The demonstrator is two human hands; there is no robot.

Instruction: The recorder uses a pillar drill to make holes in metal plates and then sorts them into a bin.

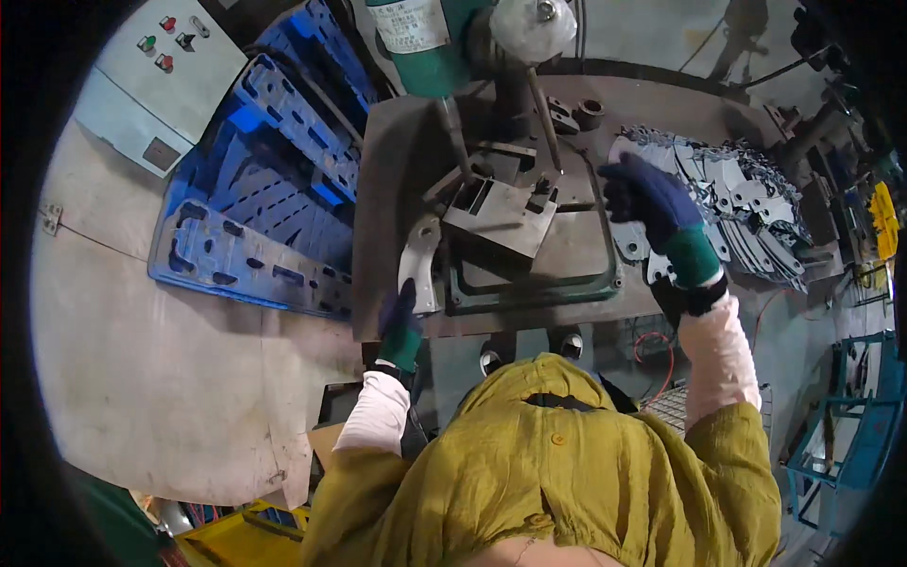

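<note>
My left hand point(400, 326), in a dark blue glove with a green cuff, grips the near end of a curved metal plate point(419, 265) with a hole at its far end. The plate lies along the left side of a drill press base, beside a block-shaped metal fixture point(505, 213). My right hand point(652, 197), gloved alike, is above the left edge of a pile of similar curved metal plates point(746, 198). Its fingers point left toward the fixture, somewhat apart, with nothing visible in them.
A green drill press head point(425, 61) and a lever wrapped in clear plastic point(534, 28) overhang the worktable point(387, 180). Blue plastic crates point(250, 250) and a grey control box point(161, 80) stand left. A metal ring point(588, 114) sits at the back. A blue rack point(846, 425) stands right.
</note>
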